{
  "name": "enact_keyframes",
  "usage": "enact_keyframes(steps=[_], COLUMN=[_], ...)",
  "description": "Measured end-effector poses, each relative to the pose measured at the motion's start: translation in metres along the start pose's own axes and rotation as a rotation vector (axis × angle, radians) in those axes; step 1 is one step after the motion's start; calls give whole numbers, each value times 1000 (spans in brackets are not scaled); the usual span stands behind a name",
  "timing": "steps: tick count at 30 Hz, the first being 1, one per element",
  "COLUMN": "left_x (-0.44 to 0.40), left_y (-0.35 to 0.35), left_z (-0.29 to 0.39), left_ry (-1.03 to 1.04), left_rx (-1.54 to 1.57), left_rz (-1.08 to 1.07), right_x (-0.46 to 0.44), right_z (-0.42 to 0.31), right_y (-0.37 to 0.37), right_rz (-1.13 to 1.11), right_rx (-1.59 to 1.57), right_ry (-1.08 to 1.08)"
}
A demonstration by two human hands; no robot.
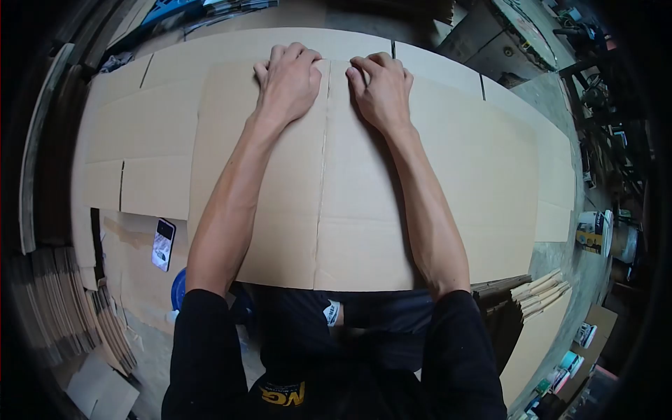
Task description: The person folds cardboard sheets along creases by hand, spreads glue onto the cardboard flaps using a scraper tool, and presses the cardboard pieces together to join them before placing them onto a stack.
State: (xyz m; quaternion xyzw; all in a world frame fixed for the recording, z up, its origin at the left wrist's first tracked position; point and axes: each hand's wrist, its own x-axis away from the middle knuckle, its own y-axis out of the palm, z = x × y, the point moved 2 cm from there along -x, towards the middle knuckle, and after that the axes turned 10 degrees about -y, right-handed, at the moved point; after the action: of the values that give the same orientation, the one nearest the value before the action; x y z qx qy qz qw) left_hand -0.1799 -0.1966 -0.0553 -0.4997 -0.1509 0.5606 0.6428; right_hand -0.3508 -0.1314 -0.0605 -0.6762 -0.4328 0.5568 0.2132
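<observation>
Left hand (288, 84) and right hand (383, 87), fingers curled, are resting at the far edge of the upper cardboard (483, 189) lying beneath them; pinching cannot be told. Even handling likely requires equal pressure astride the line (321, 175) running between.

Both sets of fingers, left (297, 50) and right (382, 59), curl at the far edge of a flat cardboard sheet (364, 203), either side of its crease (323, 168). A wider slotted cardboard piece (140, 136) shows beneath, reaching past the fingertips. Leftward and much nearer the person than those left fingers lies a phone (163, 244).
</observation>
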Motion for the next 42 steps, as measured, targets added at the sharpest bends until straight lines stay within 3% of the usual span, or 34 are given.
enact_keyframes(steps=[8, 25, 29, 31, 33, 34, 36, 42], left_x=[-2, -4, 2, 1, -3, -4, -5, -4], left_y=[-4, -5, -25, -20, -15, -14, -12, -17], left_z=[1, 5, 23, 21, 19, 18, 19, 21], left_ry=[8, -21, -132, -118, -93, -78, -89, -114], left_rx=[47, -1, 21, 11, -1, -7, -12, -19], left_rz=[21, 20, -136, -92, -35, -2, -6, -2], right_x=[-9, -4, -4, -9, -8, -6, -8, -9], right_z=[13, 4, 8, -10, -6, -6, -8, -10], right_y=[-5, -1, 0, -21, -15, -13, -16, -11], right_rz=[-50, -30, 6, -65, -441, -451, -45, -38], right_rx=[13, 118, 161, -7, -54, -61, 64, 84], right_ry=[62, -26, -119, 15, 127, 135, -26, -31])
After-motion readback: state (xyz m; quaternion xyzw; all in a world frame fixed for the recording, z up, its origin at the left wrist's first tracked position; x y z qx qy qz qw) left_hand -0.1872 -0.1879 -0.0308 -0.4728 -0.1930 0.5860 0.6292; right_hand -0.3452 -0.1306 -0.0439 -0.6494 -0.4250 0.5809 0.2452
